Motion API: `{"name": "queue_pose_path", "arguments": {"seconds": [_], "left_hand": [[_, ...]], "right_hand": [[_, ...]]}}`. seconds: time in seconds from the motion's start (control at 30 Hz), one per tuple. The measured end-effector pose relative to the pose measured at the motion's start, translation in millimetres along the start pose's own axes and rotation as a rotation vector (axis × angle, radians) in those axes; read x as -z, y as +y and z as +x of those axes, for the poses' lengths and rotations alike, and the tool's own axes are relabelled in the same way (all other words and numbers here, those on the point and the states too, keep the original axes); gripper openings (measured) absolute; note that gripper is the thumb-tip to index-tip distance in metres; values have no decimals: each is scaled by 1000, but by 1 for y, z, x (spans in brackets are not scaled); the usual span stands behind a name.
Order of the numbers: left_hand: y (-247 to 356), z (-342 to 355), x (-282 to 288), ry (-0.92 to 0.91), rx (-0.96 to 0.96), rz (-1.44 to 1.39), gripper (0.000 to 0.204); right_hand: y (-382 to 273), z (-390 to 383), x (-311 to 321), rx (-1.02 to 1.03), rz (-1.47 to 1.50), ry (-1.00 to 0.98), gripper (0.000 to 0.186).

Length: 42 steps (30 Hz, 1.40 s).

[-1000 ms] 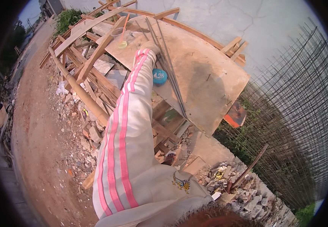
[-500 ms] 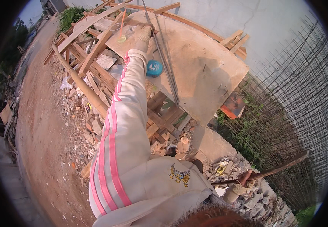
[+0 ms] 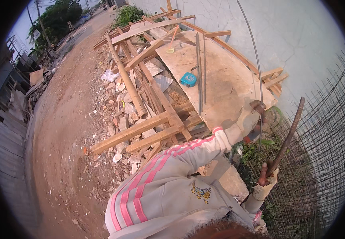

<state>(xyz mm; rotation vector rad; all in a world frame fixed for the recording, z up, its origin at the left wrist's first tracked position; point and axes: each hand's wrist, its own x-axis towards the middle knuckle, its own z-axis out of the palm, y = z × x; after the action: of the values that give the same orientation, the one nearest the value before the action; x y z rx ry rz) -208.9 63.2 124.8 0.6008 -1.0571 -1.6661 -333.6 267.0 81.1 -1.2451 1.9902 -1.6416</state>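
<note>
My left hand (image 3: 249,117), in a pale glove with bare fingertips, grips a long thin metal rod (image 3: 254,49) at the board's near right corner. The rod stands up steeply past the wall. Low on the right, my right hand (image 3: 264,180), also gloved, is closed around a long dark brown, slightly curved bar (image 3: 291,133) that slants up to the right. More thin metal rods (image 3: 199,75) lie on the plywood board (image 3: 220,85). A blue tape measure (image 3: 188,79) sits at the board's left edge.
Wooden beams (image 3: 156,125) and a bamboo pole (image 3: 126,77) lie over rubble left of the board. A pale wall (image 3: 300,36) stands behind it. Wire mesh (image 3: 319,159) leans on the right, beside green plants. A dirt road (image 3: 67,131) runs along the left.
My left hand has come from the board's far left to its near right corner, bringing one rod from the board. My right hand's bar now points more steeply upward. The view has shifted.
</note>
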Motion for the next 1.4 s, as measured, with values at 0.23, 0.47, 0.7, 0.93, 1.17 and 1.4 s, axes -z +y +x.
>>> {"name": "queue_pose_path", "arguments": {"seconds": [0.23, 0.47, 0.7, 0.93, 1.17, 1.4], "left_hand": [[-97, -87, -60, 22, 389, -240, 26], [-113, -93, -14, -340, 223, 268, 25], [-49, -117, 78, 164, 87, 346, 31], [0, -102, 108, 328, -8, 387, 29], [12, -13, 147, 117, -68, 690, 29], [-6, 61, 188, 191, -133, 1272, 22]], "right_hand": [[55, -4, 31, -147, 91, -151, 23], [87, -4, 79, -199, 149, -200, 19], [109, -4, 115, -350, 59, -221, 21], [112, 9, 108, -388, 87, -308, 22], [106, 42, 106, -458, 9, -377, 23], [109, 48, 93, -415, -159, -402, 23]]}}
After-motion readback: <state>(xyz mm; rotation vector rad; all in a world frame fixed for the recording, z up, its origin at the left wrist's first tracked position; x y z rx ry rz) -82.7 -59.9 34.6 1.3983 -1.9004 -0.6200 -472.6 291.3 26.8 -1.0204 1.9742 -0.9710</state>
